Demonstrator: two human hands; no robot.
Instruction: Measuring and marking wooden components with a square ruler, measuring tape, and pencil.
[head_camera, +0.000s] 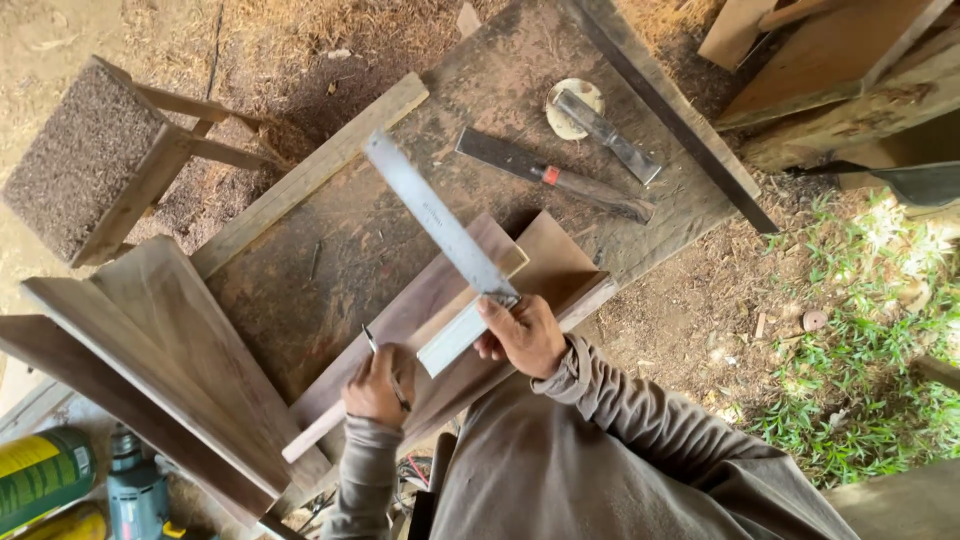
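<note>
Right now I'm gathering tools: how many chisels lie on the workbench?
2. A wooden-handled chisel with a red band lies mid-bench; a grey flat-bladed chisel rests across a round pale tin lid just beyond. Others may be hidden.

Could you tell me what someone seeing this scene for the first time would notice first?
Most striking is the long metal square, slanting across the middle of the worn workbench, with the right hand gripping its pale stock. Just left of it, the left hand holds a pencil on a brown board. At the bench's far end lie two chisels, one across a small round tin.
</note>
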